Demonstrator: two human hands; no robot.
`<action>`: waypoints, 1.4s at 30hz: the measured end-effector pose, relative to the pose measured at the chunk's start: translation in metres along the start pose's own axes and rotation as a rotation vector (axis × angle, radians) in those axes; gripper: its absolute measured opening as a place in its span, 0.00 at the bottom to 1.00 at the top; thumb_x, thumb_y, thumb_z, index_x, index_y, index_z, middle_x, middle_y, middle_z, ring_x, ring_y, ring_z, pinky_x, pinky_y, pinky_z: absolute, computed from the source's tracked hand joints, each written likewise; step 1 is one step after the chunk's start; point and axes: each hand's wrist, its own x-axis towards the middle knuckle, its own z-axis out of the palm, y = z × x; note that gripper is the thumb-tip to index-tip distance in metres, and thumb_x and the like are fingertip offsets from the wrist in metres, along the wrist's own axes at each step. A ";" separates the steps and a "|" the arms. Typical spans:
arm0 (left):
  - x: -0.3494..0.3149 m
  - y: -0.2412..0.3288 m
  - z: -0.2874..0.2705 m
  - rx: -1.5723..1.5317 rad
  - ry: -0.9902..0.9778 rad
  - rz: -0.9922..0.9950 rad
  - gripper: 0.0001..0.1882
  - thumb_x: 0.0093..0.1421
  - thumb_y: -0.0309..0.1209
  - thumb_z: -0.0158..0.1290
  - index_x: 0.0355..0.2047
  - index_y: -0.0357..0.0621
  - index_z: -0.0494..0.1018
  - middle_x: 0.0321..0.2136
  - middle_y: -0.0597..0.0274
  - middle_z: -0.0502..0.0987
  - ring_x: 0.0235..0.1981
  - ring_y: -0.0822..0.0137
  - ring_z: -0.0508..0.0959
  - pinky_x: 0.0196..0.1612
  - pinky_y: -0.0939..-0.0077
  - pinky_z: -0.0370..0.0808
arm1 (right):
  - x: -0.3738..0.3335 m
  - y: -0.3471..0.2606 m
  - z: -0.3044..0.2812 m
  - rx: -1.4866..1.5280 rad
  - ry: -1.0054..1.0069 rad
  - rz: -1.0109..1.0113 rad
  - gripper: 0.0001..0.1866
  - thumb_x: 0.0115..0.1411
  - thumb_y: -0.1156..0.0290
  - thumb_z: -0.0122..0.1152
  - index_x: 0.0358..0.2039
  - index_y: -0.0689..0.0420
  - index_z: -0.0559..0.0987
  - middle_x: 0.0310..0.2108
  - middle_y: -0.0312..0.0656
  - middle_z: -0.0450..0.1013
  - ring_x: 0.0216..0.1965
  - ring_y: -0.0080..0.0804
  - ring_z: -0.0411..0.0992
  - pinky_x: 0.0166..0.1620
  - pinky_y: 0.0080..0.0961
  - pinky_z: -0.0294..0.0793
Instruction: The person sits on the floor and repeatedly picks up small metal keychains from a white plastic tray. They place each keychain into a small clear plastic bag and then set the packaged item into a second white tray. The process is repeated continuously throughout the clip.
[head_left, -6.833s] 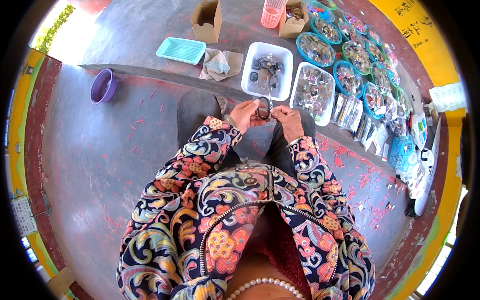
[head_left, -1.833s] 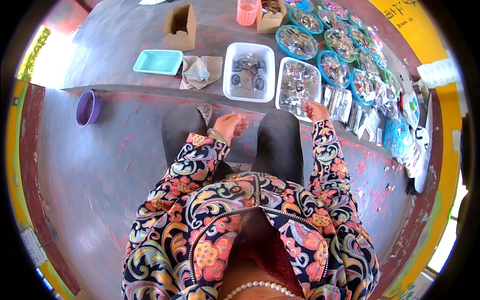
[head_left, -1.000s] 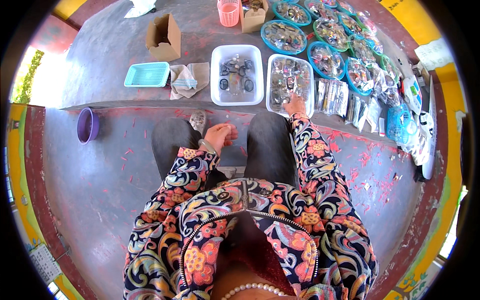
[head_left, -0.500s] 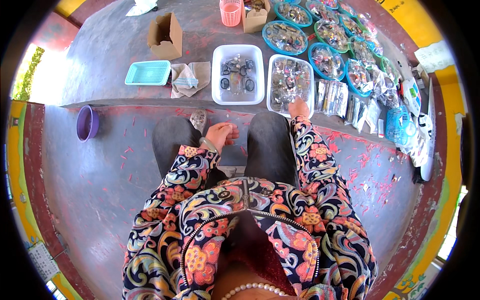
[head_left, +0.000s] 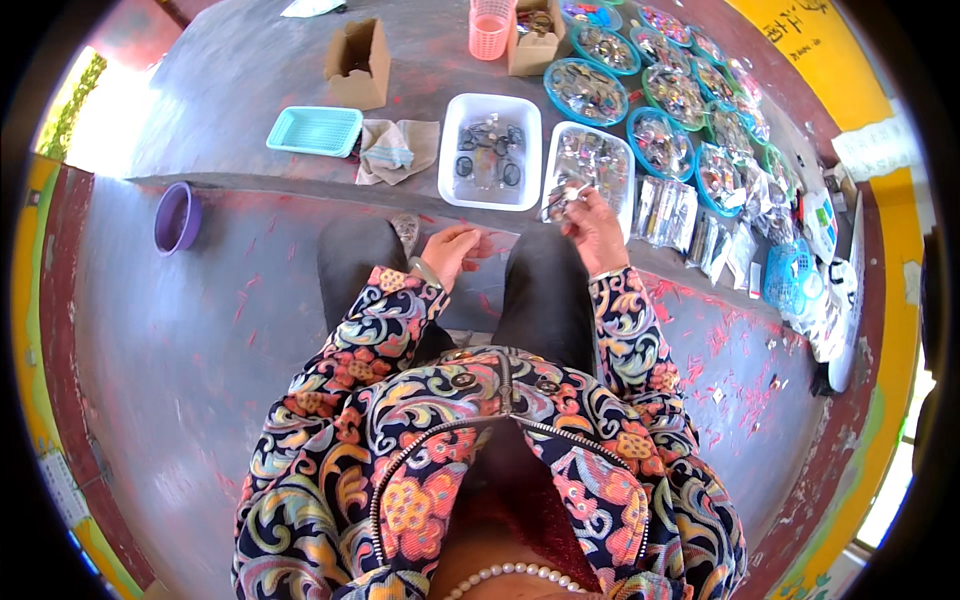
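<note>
My right hand (head_left: 597,230) is closed on what looks like a wristwatch (head_left: 562,203) with a dark band and a pale, shiny part. It holds this over the near edge of a white tray (head_left: 629,185) full of small shiny pieces in clear wrapping. My left hand (head_left: 457,251) hovers above my lap between the knees, its fingers curled together; anything inside them is hidden. Beyond it, a second white tray (head_left: 448,150) on the raised ledge contains several dark-banded loops, spaced apart, with a few pale pieces.
Several round baskets (head_left: 587,92) of wrapped trinkets crowd the right, behind packed clear bags (head_left: 665,213). Left of the trays lie a grey cloth (head_left: 420,150) and a turquoise basket (head_left: 315,131). An open cardboard box (head_left: 357,85) stands behind. A purple basin (head_left: 178,220) is on the floor.
My right hand has come up out of the right tray toward me and now holds the watch-like piece. My left hand stays near my lap. The whole view has shifted slightly.
</note>
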 end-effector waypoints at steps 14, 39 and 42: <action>-0.005 0.013 -0.009 -0.091 0.028 0.162 0.16 0.52 0.43 0.51 0.32 0.43 0.70 0.28 0.68 0.73 0.29 0.77 0.71 0.26 0.84 0.64 | -0.006 0.072 0.058 -0.286 -0.098 0.043 0.11 0.52 0.75 0.51 0.38 0.59 0.74 0.26 0.30 0.70 0.24 0.14 0.65 0.24 0.11 0.59; 0.000 -0.002 -0.014 -0.033 -0.051 0.104 0.09 0.56 0.32 0.48 0.33 0.40 0.69 0.29 0.63 0.74 0.27 0.73 0.75 0.24 0.83 0.70 | -0.006 0.071 0.062 -0.156 -0.141 0.142 0.13 0.52 0.61 0.58 0.28 0.58 0.74 0.21 0.30 0.68 0.22 0.14 0.62 0.25 0.12 0.59; -0.005 0.003 -0.009 0.101 -0.034 0.086 0.10 0.54 0.35 0.49 0.32 0.41 0.69 0.27 0.67 0.74 0.27 0.74 0.75 0.22 0.85 0.67 | -0.001 0.075 0.057 -0.177 -0.174 0.177 0.12 0.51 0.62 0.58 0.27 0.58 0.74 0.20 0.30 0.67 0.20 0.14 0.61 0.24 0.12 0.58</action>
